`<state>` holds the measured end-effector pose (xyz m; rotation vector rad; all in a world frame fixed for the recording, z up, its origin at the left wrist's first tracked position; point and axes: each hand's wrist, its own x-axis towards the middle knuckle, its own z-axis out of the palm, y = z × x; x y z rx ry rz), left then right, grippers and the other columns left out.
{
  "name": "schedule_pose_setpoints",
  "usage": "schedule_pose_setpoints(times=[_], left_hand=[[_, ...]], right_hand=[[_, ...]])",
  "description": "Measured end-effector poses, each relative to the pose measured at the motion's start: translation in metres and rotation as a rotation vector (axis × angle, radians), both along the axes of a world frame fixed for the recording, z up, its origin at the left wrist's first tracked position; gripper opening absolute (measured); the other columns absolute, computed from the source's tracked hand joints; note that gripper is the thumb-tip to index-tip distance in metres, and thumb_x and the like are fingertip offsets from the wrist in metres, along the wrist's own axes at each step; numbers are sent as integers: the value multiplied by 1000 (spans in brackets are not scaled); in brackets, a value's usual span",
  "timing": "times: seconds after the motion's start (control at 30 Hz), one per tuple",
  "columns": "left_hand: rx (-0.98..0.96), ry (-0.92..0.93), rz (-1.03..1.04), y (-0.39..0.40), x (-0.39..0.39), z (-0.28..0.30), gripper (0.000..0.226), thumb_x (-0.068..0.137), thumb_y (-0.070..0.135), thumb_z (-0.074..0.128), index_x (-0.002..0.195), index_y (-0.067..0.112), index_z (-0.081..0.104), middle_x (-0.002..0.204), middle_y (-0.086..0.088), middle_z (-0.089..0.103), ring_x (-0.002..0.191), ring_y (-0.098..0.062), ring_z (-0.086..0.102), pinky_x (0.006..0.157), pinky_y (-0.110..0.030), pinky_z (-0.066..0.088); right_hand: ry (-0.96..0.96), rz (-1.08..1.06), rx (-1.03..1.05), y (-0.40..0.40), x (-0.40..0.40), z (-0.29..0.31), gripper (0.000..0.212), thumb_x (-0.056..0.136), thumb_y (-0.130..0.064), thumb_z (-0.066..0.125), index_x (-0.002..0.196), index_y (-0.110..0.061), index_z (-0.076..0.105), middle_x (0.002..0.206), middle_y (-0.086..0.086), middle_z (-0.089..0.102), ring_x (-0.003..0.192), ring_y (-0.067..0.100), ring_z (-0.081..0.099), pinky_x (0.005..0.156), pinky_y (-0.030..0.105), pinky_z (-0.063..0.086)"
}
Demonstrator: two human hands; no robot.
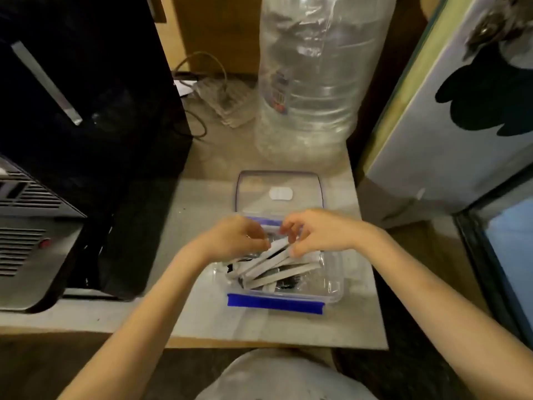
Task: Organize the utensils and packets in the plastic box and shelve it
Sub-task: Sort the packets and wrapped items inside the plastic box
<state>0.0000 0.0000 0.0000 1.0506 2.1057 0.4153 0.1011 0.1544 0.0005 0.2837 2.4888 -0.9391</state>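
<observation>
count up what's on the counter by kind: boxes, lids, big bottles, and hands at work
plastic box: 1
clear lid: 1
big clear bottle: 1
hands: 2, left hand and right hand, both holding the long white packets in the box
total: 5

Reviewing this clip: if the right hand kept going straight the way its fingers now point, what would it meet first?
Probably the left hand. The right hand points leftward across the open plastic box, pinching the top end of a white packet; the left hand's fingertips lie just ahead, though depth is unclear.
</observation>
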Motion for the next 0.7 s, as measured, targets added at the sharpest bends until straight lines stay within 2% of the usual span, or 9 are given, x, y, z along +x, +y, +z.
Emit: schedule_pose_setpoints(times=[0.1,0.23,0.33,0.43,0.53,0.6,0.7], left_hand=[[11,139,-22,-2,5,-19,19,87,20,55,96,9,68,102,-7,68,89,-20,61,85,-35,51],[55,200,27,-5,13,-38,20,89,14,52,104,8,65,108,-6,63,88,-14,57,79,-19,43],[94,251,55,-5,17,-49,23,88,15,54,109,9,61,118,-6,57,99,-17,57,85,-20,41],[98,288,114,-4,21,-60,23,89,18,53,108,8,59,118,-7,54,97,-18,55,85,-23,42],[33,370,208,-1,27,-63,24,93,17,45,111,4,54,115,-15,55,100,-28,54,86,-34,45],[12,432,215,2,31,-63,21,94,13,42,108,3,55,113,-16,58,101,-28,55,88,-35,45],[42,471,258,5,34,-65,19,93,14,45,103,3,57,110,-14,62,98,-24,57,86,-31,44]], right_hand=[[4,-31,28,-9,3,-17,39,82,-19,66,119,-18,57,111,0,64,94,16,62,86,37,53],[47,-91,31,-17,5,-38,38,84,-16,63,121,-18,56,116,0,63,94,15,61,85,38,53],[119,-130,49,-21,5,-46,36,86,-17,62,122,-17,56,113,1,63,92,13,60,84,33,53],[216,-252,65,-25,1,-53,28,91,-19,56,119,-16,59,107,3,66,92,15,62,83,30,53],[267,-378,113,-30,-7,-62,24,94,-19,50,114,-14,63,101,6,69,89,19,64,84,36,54],[262,-424,183,-36,-12,-69,24,95,-21,48,109,-11,65,95,8,70,84,20,64,79,38,55],[235,-463,298,-43,-17,-78,25,95,-28,48,98,-9,66,84,6,67,74,19,62,67,31,52]])
